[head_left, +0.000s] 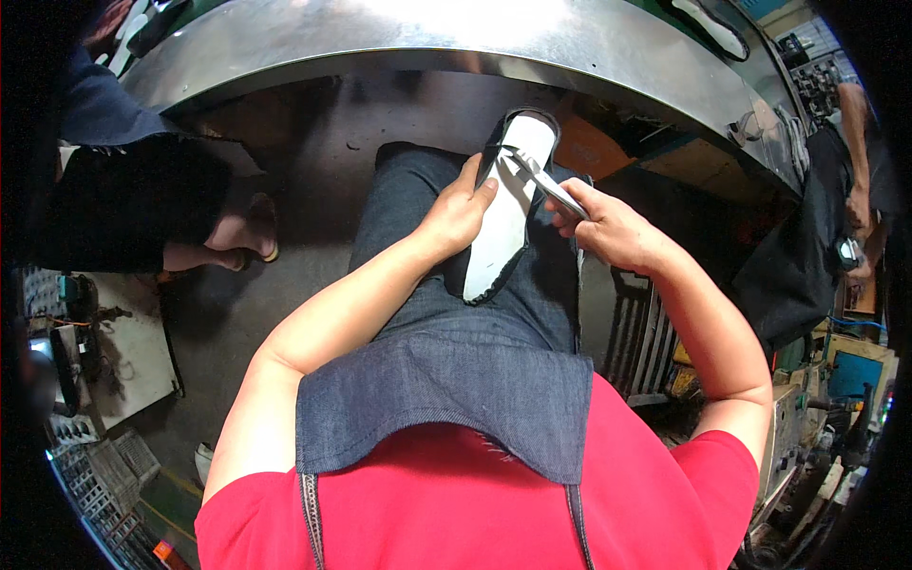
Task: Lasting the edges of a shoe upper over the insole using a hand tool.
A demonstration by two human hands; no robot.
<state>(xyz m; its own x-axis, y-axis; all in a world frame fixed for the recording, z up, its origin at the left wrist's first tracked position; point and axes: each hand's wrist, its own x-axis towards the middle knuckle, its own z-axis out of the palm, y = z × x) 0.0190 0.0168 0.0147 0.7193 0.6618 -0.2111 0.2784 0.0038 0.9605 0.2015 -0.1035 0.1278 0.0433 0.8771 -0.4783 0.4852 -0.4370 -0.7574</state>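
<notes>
Sole side up over my lap lies a shoe [498,228], with a white bottom and black upper material showing around its edge. The material looks gathered at the end nearest me. My left hand [458,217] grips the shoe along its left side, the thumb resting on the white face. In my right hand [608,224] are metal pliers [549,182], held by the handles. Their jaws meet the shoe's left edge near its far end; what exactly they pinch is too small to tell. Under the shoe is my dark denim apron [446,380].
A curved-looking metal bench [399,71] runs across the far side, with a shoe part [712,28] on it. One person's legs and foot [242,228] are at the left. At the right another person's hand [860,214] shows. Machinery [807,427] stands at the lower right.
</notes>
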